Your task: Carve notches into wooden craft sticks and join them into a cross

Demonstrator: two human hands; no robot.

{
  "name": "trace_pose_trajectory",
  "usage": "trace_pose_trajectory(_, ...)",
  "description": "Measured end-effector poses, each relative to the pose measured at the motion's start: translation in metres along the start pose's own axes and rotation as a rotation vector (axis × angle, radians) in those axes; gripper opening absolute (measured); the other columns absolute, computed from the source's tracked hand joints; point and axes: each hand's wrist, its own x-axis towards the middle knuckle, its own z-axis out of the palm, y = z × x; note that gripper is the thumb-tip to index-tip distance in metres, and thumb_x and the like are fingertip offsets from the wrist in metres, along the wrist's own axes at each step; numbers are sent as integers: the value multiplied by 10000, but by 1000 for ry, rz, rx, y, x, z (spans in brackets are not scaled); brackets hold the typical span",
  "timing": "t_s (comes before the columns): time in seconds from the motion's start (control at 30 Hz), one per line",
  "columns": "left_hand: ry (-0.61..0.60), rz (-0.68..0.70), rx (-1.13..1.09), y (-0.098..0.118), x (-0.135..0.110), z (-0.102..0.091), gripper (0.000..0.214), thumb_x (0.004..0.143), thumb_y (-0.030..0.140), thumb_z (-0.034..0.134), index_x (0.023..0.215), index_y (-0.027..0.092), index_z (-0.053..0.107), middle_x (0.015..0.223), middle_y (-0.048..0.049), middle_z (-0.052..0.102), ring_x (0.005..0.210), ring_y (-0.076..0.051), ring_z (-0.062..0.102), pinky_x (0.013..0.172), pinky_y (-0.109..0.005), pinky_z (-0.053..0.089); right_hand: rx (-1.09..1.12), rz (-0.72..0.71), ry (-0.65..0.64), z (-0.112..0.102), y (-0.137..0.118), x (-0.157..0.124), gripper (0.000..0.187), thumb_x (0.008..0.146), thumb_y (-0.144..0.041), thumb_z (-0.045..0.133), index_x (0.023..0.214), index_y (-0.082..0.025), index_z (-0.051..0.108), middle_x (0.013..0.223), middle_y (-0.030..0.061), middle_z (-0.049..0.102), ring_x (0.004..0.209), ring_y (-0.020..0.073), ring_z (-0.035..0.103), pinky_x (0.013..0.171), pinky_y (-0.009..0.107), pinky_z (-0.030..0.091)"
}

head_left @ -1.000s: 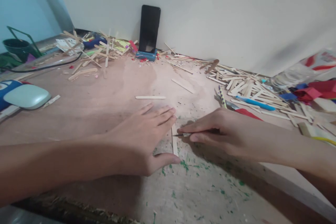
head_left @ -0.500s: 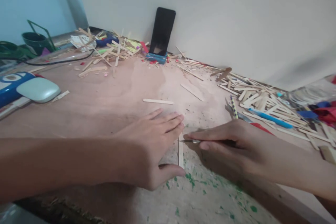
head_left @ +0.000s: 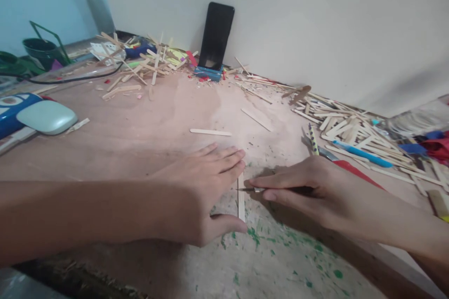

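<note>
A popsicle stick (head_left: 241, 205) lies lengthwise on the wooden tabletop, pointing away from me. My left hand (head_left: 203, 187) rests flat with fingers stretched out, its fingertips over the stick's far end and the thumb by its near end. From the right, my right hand (head_left: 312, 189) pinches a craft knife (head_left: 249, 189) between thumb and fingers. The thin blade lies across the middle of the stick; most of the handle is hidden inside the hand. Another popsicle stick (head_left: 210, 132) lies just beyond my left fingers.
A black phone (head_left: 216, 35) leans on a blue stand (head_left: 208, 74) against the wall. Loose popsicle sticks (head_left: 347, 131) pile up at right, with a blue pen (head_left: 363, 153). More sticks (head_left: 154, 67) heap at back left. A computer mouse (head_left: 49, 117) sits at far left.
The view has shifted slightly. The knife blade has slid a little to the left across the stick, while my left hand stays in place on it.
</note>
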Motion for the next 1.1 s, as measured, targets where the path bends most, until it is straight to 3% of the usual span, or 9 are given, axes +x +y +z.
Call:
trace_pose_trajectory(0.27,-40,-16,-13,3,1,-3,873,996,648,538,1587,17,419,1709,-210,274,1612,-331,291,1333,-520,237,24,6,-29,-2,3,0,316,1032,-432,632,1254,-287,804,1168,35,817,956,193,791,776,209,607)
trace_pose_trajectory(0.5,-47,-5,-5,2,1,-4,887,996,660,528,1593,16,410,1715,-206,262,1616,-337,276,1334,-531,229,-3,14,-45,-1,-5,0,376,1057,-447,577,1295,-241,783,1150,83,817,890,198,780,736,252,600)
trace_pose_trajectory(0.67,-46,-14,1,3,0,-3,892,996,654,531,1601,12,399,1716,-201,261,1620,-333,268,1337,-526,225,-9,11,-48,-1,-3,0,360,1061,-431,575,1335,-286,758,1201,75,805,957,200,777,814,277,607)
trace_pose_trajectory(1.1,-47,-8,3,3,0,-4,889,999,657,527,1597,12,402,1715,-206,261,1616,-339,277,1333,-521,227,-8,2,-50,-3,0,-1,357,1051,-419,598,1330,-269,762,1184,76,810,931,190,775,782,252,599)
